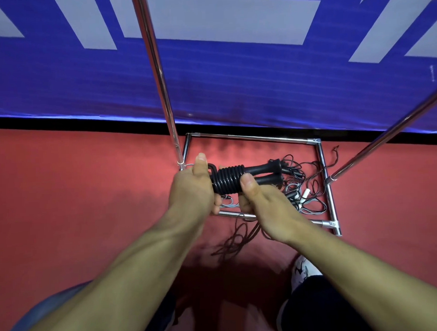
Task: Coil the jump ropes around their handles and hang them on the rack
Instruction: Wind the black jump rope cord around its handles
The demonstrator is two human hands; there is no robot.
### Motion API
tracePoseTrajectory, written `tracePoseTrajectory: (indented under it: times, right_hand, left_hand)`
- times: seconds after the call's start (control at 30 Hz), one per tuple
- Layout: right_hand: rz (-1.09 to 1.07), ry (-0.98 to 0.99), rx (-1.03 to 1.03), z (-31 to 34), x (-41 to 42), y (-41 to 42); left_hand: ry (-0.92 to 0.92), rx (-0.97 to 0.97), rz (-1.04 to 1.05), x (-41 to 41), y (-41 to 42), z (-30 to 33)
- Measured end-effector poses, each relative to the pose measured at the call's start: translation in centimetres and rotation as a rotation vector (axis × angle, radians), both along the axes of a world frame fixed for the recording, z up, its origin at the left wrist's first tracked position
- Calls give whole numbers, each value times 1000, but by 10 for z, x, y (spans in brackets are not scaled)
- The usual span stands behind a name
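Overhead, a black jump rope (229,181) is held in both hands above the rack's base frame (322,161), its cord wound in tight turns around the two handles (267,174), which are laid side by side. The left hand (193,188) is closed around the coiled end, thumb raised; the right hand (260,201) is clamped on the bundle from below, its thumb pressed onto the last turns. Neither grip is loose, and the rope is kept clear of the floor.

The winding is judged to be nearly finished, with a short loop left showing at the left end. Trouble is most likely at the tail: if the thumb is lifted before the end is tucked, the springy turns could be released and the coil undone. The handles could also be splayed apart, as their far ends already stand slightly separated, and the wraps could be slid off toward that side.

Below, a tangle of other ropes (300,187) is left lying inside the frame on the red floor (89,194), and a dark cord (236,241) is trailed out near the person's shoe (301,269). A foot could be caught in it when the step toward the poles (160,75) is taken. Where on the rack the bundle would be hung cannot be told; the top bar is out of view.
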State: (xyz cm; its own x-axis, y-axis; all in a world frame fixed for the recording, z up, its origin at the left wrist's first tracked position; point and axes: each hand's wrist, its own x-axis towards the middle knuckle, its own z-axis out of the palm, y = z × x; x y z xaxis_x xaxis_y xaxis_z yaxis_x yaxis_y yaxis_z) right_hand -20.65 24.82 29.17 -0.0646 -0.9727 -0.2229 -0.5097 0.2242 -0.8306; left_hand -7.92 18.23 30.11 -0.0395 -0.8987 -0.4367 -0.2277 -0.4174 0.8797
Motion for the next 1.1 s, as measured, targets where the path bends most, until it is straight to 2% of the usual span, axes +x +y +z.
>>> tracePoseTrajectory:
  times: [0.1, 0.17, 0.3, 0.37, 0.4, 0.5, 0.53, 0.67, 0.73, 0.8, 0.9, 1.03, 1.1]
  right_hand:
    - [88, 117, -56, -1, -1, 6]
    - [87, 85, -17, -3, -1, 8]
    - [69, 23, 119, -4, 4, 10]
    - [87, 17, 133, -3, 7, 10]
    - [88, 13, 126, -3, 8, 10]
    - [90, -5, 102, -3, 8, 8]
    - [96, -8, 94, -5, 8, 7]
    - [95, 18, 35, -11, 9, 7]
    - [110, 46, 36, -7, 9, 9]
    - [136, 75, 58, -4, 8, 11]
    - [139, 73, 10, 0, 7, 12]
    - [179, 37, -9, 5, 6, 13]
    - [179, 47, -19, 3, 5, 13]
  left_hand:
    - [-24, -50, -20, 3, -1, 0]
    - [-108, -113, -41, 5, -2, 0]
    - [-393, -340, -92, 6, -7, 6]
    - [-432, -402, -106, 8, -9, 7]
    - [-386, -376, -94, 8, -10, 6]
    - [34, -176, 4, 5, -10, 2]
    - [89, -152, 28, 4, -9, 3]
    - [-125, -374, -10, 4, -14, 7]
    - [-172, -418, -40, 5, -16, 7]
    - [-108, -358, -68, 5, -16, 5]
    - [124, -214, -82, 4, -10, 8]
    - [89, -297, -152, 6, -11, 6]
    - [127, -286, -169, 6, -11, 8]
